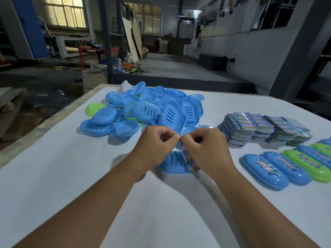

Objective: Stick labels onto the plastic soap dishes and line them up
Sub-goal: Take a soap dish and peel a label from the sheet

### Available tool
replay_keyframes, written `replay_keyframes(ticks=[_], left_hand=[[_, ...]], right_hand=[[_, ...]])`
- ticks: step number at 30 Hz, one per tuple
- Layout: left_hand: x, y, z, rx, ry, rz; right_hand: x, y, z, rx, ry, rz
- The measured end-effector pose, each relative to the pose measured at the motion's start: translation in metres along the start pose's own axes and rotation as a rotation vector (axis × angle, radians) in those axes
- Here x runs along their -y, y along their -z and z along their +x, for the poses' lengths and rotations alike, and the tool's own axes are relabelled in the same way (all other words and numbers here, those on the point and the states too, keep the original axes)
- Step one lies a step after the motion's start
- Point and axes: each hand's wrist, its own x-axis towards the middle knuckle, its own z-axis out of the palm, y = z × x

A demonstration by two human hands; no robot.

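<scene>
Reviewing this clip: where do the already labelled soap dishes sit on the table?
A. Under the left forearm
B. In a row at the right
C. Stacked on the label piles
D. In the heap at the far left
B: the labelled dishes lie side by side at the table's right, near the label stacks.

a water bottle (119,64) stands beyond the white table (53,176).

White worktop (53,176) in front of me. Far side: loose pile of blue soap dishes (152,108), a green one (94,108) at its left edge. Right of the pile: label stacks (263,129). Near right: row of labelled dishes (286,167), blue and green, touching. Centre: single blue dish (172,162).
</scene>
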Motion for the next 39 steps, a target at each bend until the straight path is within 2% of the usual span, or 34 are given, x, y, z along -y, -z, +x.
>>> replay_keyframes(ticks=[5, 9, 13, 17, 20, 22, 25, 30, 35, 39], left_hand=[[0.001, -0.003, 0.001, -0.047, 0.026, -0.024], [0.004, -0.001, 0.004, -0.146, 0.066, 0.013], [0.009, 0.004, 0.010, -0.197, 0.168, 0.043], [0.006, 0.006, 0.012, -0.234, 0.299, -0.099], [0.005, 0.012, 0.012, -0.278, 0.365, -0.074], [0.004, 0.018, 0.014, -0.302, 0.367, 0.054], [0.005, 0.031, 0.013, -0.302, 0.273, 0.506], [0.008, 0.045, 0.004, -0.202, 0.252, 0.997], [0.010, 0.046, -0.002, -0.111, 0.323, 1.200], [0.005, 0.046, -0.001, -0.207, 0.222, 1.171]], right_hand=[[-0.004, -0.002, 0.003, -0.016, 0.012, -0.015], [-0.008, -0.002, 0.006, -0.020, -0.040, 0.055], [-0.013, 0.000, 0.011, -0.035, -0.124, 0.117], [-0.019, 0.001, 0.014, -0.058, -0.166, 0.141], [-0.022, 0.003, 0.018, -0.083, -0.202, 0.140], [-0.024, 0.005, 0.020, -0.103, -0.231, 0.149], [-0.025, 0.007, 0.020, -0.098, -0.247, 0.150], [-0.020, 0.005, 0.014, -0.044, -0.196, 0.069], [-0.016, 0.005, 0.011, -0.034, -0.172, 0.051], [-0.016, 0.004, 0.010, -0.032, -0.164, 0.050]])
